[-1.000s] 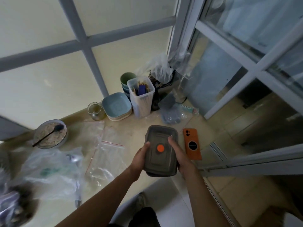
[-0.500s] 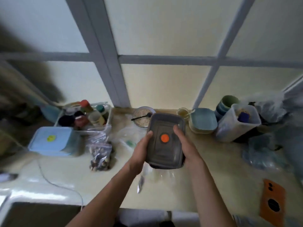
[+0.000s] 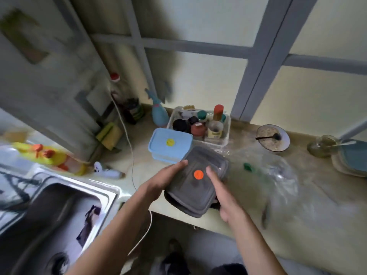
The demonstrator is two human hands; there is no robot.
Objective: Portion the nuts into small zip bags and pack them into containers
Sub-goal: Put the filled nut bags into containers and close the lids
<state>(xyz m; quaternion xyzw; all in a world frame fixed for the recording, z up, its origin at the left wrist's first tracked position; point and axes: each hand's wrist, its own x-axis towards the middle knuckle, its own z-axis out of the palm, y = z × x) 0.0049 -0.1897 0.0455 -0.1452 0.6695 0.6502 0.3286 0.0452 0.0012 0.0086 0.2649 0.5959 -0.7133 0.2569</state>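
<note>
I hold a grey lidded container [image 3: 193,190] with an orange dot on its lid, above the counter's front edge. My left hand [image 3: 160,181] grips its left side with the thumb on the lid. Gripping the right side is my right hand [image 3: 222,197], thumb beside the dot. A blue lidded container [image 3: 169,144] with a yellow dot sits just behind it on the counter. Clear plastic bags [image 3: 266,167] lie blurred to the right. A bowl [image 3: 273,137] of pale food with a black spoon stands further back right.
A steel sink [image 3: 59,211] lies at the lower left. A clear tray of bottles and jars [image 3: 200,124] stands behind the blue container. A glass jar [image 3: 322,145] and stacked blue plates [image 3: 353,159] are at the far right. A white cable [image 3: 127,139] crosses the counter.
The view swung left from the counter's right end towards the sink. Both hands carried the grey container along with it, and it now sits next to the blue container.
</note>
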